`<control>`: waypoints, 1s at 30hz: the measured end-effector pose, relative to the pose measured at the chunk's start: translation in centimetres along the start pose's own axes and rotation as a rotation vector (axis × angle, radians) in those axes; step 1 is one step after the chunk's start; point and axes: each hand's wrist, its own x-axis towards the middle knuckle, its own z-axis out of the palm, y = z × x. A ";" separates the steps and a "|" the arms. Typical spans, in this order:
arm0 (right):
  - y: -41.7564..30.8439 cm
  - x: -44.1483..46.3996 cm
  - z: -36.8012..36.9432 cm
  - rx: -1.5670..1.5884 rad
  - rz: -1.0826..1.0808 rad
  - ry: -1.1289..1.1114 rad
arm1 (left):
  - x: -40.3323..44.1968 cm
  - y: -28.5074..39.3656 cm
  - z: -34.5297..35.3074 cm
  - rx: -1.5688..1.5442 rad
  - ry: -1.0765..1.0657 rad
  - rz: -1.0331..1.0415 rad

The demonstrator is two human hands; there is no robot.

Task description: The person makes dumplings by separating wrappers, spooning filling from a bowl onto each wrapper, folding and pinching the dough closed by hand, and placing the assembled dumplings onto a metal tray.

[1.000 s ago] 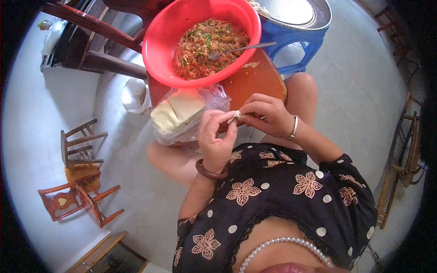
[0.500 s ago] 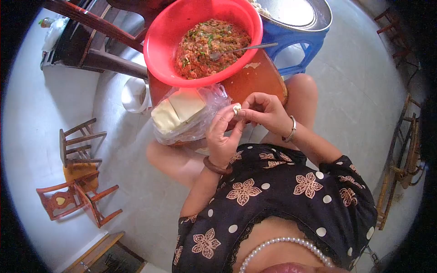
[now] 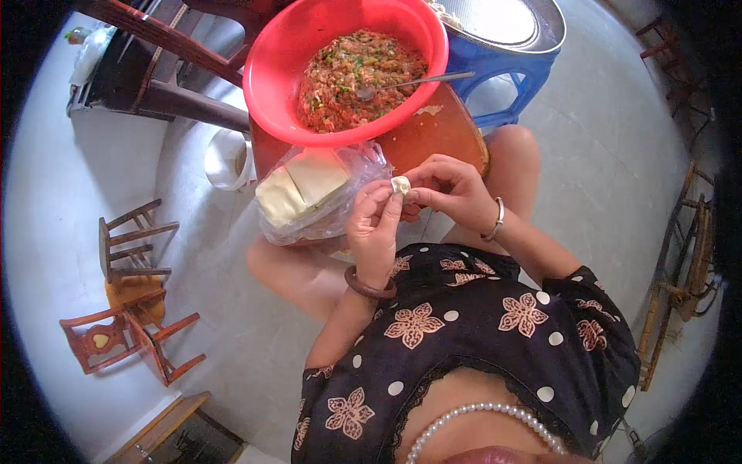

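A small folded piece of pale dough [image 3: 400, 185] is pinched between the fingertips of my left hand [image 3: 375, 224]. My right hand [image 3: 456, 193] touches its right side with thumb and fingers closed on it. Just to the left, square pale wrappers [image 3: 305, 187] lie stacked in two piles on a clear plastic bag [image 3: 359, 166]. Beyond them is a red bowl [image 3: 270, 77] of chopped reddish filling with green bits [image 3: 348, 85], and a metal spoon [image 3: 417, 82] rests in it.
Under the bowl is a wooden stool [image 3: 433, 143]. A round metal tray [image 3: 553, 35] with pale pieces at its edge sits on a blue plastic stool [image 3: 506, 85]. Wooden chairs [image 3: 135, 332] stand at the left, a white bucket [image 3: 226, 161] nearer.
The dough piece now shows more plainly, upright between my fingertips. My left hand has shifted slightly right and its fingers have curled in; my right hand has changed its pinch.
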 end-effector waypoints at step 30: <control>-0.2 -0.1 -2.0 0.195 0.081 -0.241 | 0.5 0.6 -0.7 -0.016 -0.257 -0.258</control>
